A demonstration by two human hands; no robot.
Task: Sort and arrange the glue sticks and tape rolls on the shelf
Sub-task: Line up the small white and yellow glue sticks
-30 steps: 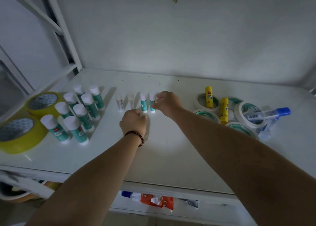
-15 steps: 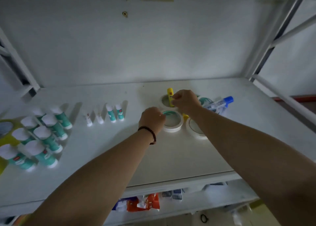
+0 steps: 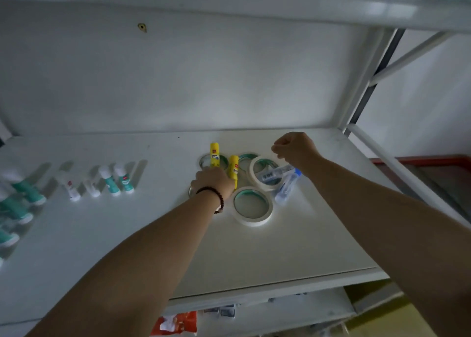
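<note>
The 2 yellow glue sticks (image 3: 214, 155), long axes running 12 to 6 o'clock across the tape rolls (image 3: 251, 206), are being met at their near ends, at 12 o'clock of it, by the nearer, curled left hand (image 3: 212, 181), though contact cannot be told, while the right hand (image 3: 295, 148) is being held fisted at 2 o'clock.

White shelf (image 3: 293, 247), pale grey-white back wall (image 3: 204, 81). Two yellow glue sticks (image 3: 214, 155) with red label marks, 12 o'clock of left hand (image 3: 212, 179). Tape rolls (image 3: 252, 206) white-rimmed, teal-green inside. Dark beaded bracelet (image 3: 218, 196) on left wrist. Clear tube with blue cap (image 3: 288, 186) at 3 o'clock. Row at 9 o'clock: white-capped sticks (image 3: 118, 181), teal bodies; two all white with red marks (image 3: 70, 186). Orange-red packet (image 3: 175, 324) below, 6 o'clock.
</note>
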